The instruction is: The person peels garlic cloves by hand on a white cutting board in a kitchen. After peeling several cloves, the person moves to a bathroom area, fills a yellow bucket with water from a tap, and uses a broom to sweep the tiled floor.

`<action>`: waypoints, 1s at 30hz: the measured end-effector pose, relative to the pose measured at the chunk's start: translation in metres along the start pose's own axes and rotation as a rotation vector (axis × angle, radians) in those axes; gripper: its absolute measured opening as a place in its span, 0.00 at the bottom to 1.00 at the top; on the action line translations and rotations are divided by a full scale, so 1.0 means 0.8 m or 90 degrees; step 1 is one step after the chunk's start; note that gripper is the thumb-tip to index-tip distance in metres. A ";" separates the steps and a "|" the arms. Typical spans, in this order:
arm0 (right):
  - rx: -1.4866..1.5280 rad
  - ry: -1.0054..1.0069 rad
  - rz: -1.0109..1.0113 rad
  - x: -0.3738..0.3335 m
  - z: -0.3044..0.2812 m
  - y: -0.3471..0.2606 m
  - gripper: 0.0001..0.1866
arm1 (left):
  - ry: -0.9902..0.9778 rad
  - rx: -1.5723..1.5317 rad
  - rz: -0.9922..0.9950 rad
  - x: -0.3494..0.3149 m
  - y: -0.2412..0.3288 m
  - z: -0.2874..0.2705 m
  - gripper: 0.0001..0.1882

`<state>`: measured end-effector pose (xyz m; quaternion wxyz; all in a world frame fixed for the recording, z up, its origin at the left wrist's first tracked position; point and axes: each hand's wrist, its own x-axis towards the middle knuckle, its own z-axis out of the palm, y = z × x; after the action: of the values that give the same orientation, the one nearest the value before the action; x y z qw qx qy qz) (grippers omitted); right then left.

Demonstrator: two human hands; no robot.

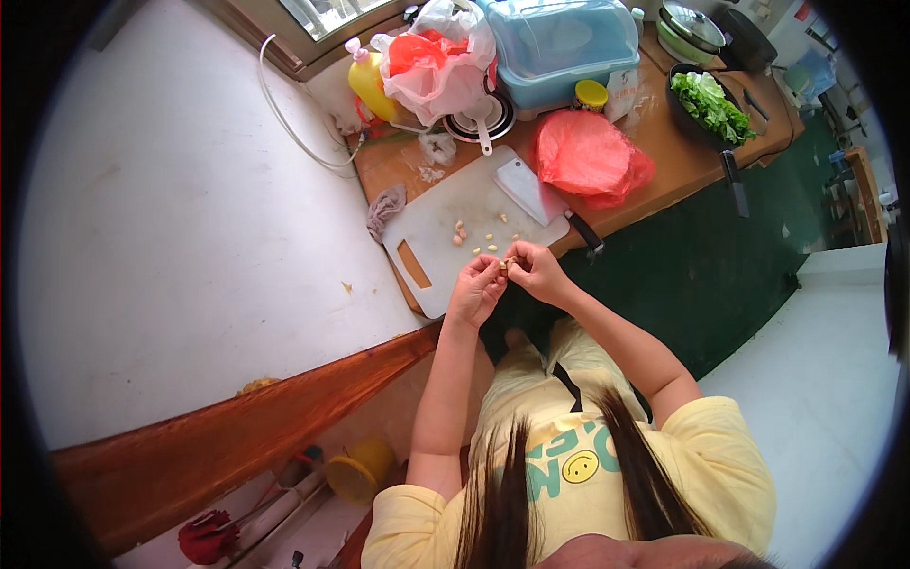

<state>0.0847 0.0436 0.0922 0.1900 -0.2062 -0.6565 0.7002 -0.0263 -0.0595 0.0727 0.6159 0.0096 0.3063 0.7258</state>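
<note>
Both hands meet just over the near edge of a white cutting board [431,223]. My left hand [477,290] pinches a small pale garlic clove [503,266], and the fingertips of my right hand [536,273] are closed on it from the other side. Several garlic cloves lie scattered on the board: a pinkish group [460,233] looks unpeeled, while a few cream-white ones such as this peeled clove [491,248] are bare. Along the board's right side rests a cleaver [527,190], its black handle sticking out past the counter's front edge.
Right of the board sits a red plastic bag [590,156]. Behind are a blue lidded box [569,47], a yellow bottle [373,81], white plastic bags [445,71] and a strainer [483,121]. A pan of leafy greens [711,106] stands far right; a grey rag [386,209] lies left.
</note>
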 end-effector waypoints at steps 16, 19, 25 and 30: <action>-0.305 0.039 -0.145 -0.012 0.005 -0.011 0.05 | 0.087 0.394 0.109 -0.023 0.011 0.026 0.07; -0.146 0.008 -0.028 -0.007 -0.002 0.005 0.06 | 0.082 0.289 0.021 -0.014 0.013 0.016 0.07; 0.160 -0.001 0.174 0.004 -0.026 0.015 0.05 | 0.143 0.129 -0.027 0.015 0.004 -0.012 0.06; 0.204 0.047 0.187 0.023 -0.060 0.035 0.04 | 0.249 0.220 0.013 0.102 -0.015 -0.053 0.07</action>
<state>0.0954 0.0920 0.0609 0.1400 -0.2927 -0.4925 0.8076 -0.0521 -0.0036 0.0034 0.5269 -0.0227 0.5392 0.6566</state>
